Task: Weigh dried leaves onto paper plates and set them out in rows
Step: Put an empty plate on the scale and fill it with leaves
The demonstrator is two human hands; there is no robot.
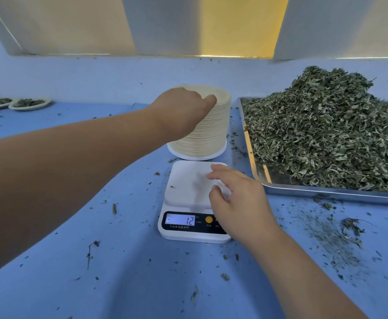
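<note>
A tall stack of paper plates (205, 134) stands behind a white kitchen scale (188, 187) whose display reads 12 with a minus sign. My left hand (183, 107) reaches over the stack's top, fingers curled on the rim of the top plate. Nothing lies on the scale's platform. My right hand (239, 199) hovers over the platform's right side with fingers relaxed and spread, holding nothing. A big heap of dried green leaves (331, 137) fills a steel tray (326, 194) to the right.
Filled paper plates (29, 103) lie in a row at the far left of the blue table (130, 261). Leaf crumbs and stems litter the table, thickest at the right front. A pale wall runs along the back.
</note>
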